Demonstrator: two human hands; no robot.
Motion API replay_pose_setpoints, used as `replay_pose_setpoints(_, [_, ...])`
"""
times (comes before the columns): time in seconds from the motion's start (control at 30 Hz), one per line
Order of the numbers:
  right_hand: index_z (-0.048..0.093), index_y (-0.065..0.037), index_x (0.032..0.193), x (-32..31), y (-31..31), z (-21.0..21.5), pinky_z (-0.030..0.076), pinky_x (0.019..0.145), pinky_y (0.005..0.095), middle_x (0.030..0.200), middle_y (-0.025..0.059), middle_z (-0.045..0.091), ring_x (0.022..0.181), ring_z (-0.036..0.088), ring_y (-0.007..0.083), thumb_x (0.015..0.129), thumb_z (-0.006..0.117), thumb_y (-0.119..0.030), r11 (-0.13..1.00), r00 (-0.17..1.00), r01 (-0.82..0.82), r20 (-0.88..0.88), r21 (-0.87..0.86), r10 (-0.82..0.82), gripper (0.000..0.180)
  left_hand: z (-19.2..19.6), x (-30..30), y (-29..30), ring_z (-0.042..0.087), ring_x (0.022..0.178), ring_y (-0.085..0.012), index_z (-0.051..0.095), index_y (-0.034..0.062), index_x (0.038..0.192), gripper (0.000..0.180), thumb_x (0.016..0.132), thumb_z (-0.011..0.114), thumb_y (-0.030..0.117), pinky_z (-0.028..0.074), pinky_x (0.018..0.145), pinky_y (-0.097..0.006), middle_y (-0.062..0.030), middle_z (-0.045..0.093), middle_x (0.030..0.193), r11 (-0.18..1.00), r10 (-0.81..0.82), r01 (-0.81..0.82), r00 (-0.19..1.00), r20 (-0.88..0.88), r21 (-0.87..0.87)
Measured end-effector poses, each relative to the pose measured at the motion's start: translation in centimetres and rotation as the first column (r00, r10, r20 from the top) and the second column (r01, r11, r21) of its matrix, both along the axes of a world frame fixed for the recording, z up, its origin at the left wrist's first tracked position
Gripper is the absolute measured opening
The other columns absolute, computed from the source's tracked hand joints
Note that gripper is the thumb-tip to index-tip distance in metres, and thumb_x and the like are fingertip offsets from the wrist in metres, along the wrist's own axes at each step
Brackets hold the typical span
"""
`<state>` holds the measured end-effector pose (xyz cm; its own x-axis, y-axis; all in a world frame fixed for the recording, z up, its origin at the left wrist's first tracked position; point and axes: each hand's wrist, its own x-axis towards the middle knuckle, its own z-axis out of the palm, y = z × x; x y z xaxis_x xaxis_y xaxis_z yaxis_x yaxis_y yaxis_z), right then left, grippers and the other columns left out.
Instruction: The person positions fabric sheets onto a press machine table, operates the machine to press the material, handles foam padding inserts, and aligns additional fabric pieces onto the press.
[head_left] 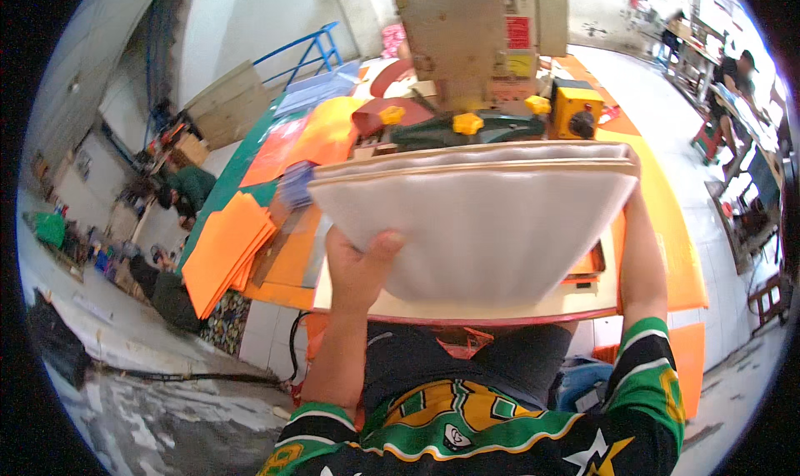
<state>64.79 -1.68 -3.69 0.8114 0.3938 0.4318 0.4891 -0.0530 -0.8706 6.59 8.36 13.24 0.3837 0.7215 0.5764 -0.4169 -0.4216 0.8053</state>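
Note:
A stack of thick white sheets or boards [492,226] with tan edges is tilted up in front of me, over the worktable. Its exact material is blurred. My left hand [364,264] grips its lower left side, thumb on the near face and the other fingers hidden behind. At the far right edge, my right hand [637,194] holds the stack, with most of its fingers out of sight. Partly covered by the stack, a pale board [417,308] lies on the table's near side, with a small orange-edged piece [590,264] at its right.
Behind the stack stands a big press-like machine [454,39] with yellow knobs [468,124] and a yellow switch box [577,112]. Orange cut sheets [225,255] are piled at the table's left, larger orange sheets [329,130] beyond. People sit at benches far right; another person is at left.

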Motion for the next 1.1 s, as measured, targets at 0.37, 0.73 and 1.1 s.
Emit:
replay_pose_setpoints(0.37, [0.064, 0.001, 0.095, 0.2, 1.1, 0.2, 0.056, 0.069, 0.0293, 0.084, 0.0098, 0.068, 0.077, 0.067, 0.0157, 0.089, 0.062, -0.012, 0.997, 0.992, 0.07, 0.109, -0.029, -0.066, 0.014, -6.0, -1.5, 0.4, 0.061, 0.094, -0.0163, 0.055, -0.0014, 0.116, 0.058, 0.077, 0.085, 0.03, 0.05, 0.086, -0.031, -0.0059, 0.063, 0.105, 0.996, -0.033, 0.018, 0.987, -0.158, -0.09])
replay_pose_setpoints(0.73, [0.064, -0.001, 0.094, -3.2, 2.3, 1.4, 0.055, 0.073, 0.0319, 0.086, 0.0082, 0.067, 0.081, 0.066, 0.0183, 0.089, 0.06, -0.012, 0.995, 0.995, 0.071, 0.077, -0.066, -0.066, 0.013, -13.3, -3.4, 1.7, 0.063, 0.102, -0.0223, 0.055, -0.0023, 0.118, 0.06, 0.077, 0.085, 0.029, 0.051, 0.089, -0.037, -0.0082, 0.063, 0.108, 0.957, -0.234, 0.19, 0.953, -0.191, -0.221])
replay_pose_setpoints(1.1, [0.065, 0.001, 0.1, 4.1, 1.4, -2.0, 0.049, 0.066, 0.0284, 0.083, 0.007, 0.066, 0.071, 0.061, 0.0136, 0.089, 0.06, -0.015, 0.994, 0.992, -0.104, 0.062, -0.032, 0.105, 0.021, -14.8, -3.6, 0.6, 0.055, 0.113, -0.0208, 0.045, 0.0039, 0.13, 0.06, 0.086, 0.075, 0.031, 0.047, 0.096, -0.037, -0.0075, 0.056, 0.123, 0.963, -0.124, 0.145, 0.987, 0.1, -0.228])
